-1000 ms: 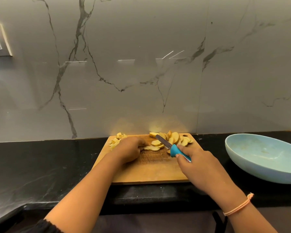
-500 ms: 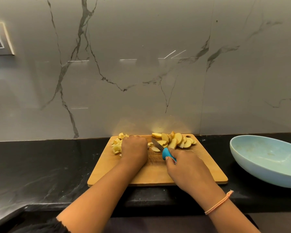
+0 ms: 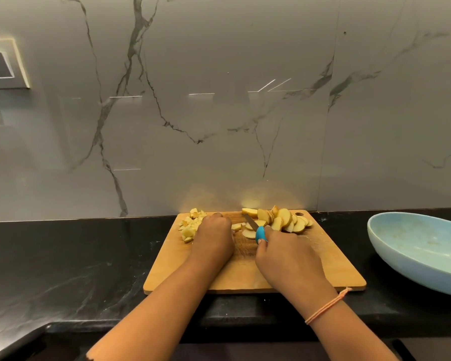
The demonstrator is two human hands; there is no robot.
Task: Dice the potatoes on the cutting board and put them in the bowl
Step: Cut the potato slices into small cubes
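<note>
A wooden cutting board [image 3: 323, 267] lies on the black counter. Potato slices [image 3: 284, 220] are heaped at its far right, and diced pieces [image 3: 189, 226] sit at its far left. My right hand [image 3: 284, 256] grips a blue-handled knife [image 3: 260, 233]; its blade points away over a few slices [image 3: 249, 233] mid-board. My left hand [image 3: 214, 234] rests curled just left of the blade, its fingertips hidden; whether they hold a slice cannot be seen. The light blue bowl [image 3: 414, 259] stands right of the board with no potato in it.
A grey marble wall rises directly behind the board. The black counter [image 3: 76, 256] stretches to the left. A switch plate [image 3: 3, 65] is on the wall at far left. The counter's front edge runs below my wrists.
Both hands slid toward the far edge of the board. The knife blade swung from the slice heap to the few slices in the middle, next to my left hand.
</note>
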